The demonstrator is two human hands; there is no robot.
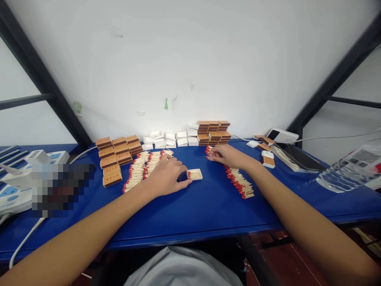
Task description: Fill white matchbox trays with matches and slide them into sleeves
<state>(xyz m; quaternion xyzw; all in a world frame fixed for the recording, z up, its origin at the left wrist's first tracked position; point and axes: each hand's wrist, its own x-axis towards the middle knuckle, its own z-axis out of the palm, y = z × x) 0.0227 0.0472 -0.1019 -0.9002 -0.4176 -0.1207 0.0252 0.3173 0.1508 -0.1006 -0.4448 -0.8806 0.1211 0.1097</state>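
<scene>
My left hand [168, 174] lies over the matches left of centre, its thumb and index finger at the left end of a small white matchbox tray [196, 178]. Some red-tipped matches lie inside that tray. My right hand [223, 155] is pinched closed at the far end of a row of matches [241, 183], with red match heads showing by its fingertips. Two more rows of matches [138, 169] spread beside and partly under my left hand.
Stacked brown matchboxes [114, 159] stand at the left, and more matchboxes [213, 133] by the wall. White trays [170, 140] sit between them. A power strip [18, 184] is at far left; a phone [297, 157] and plastic bottle [348, 171] are at right.
</scene>
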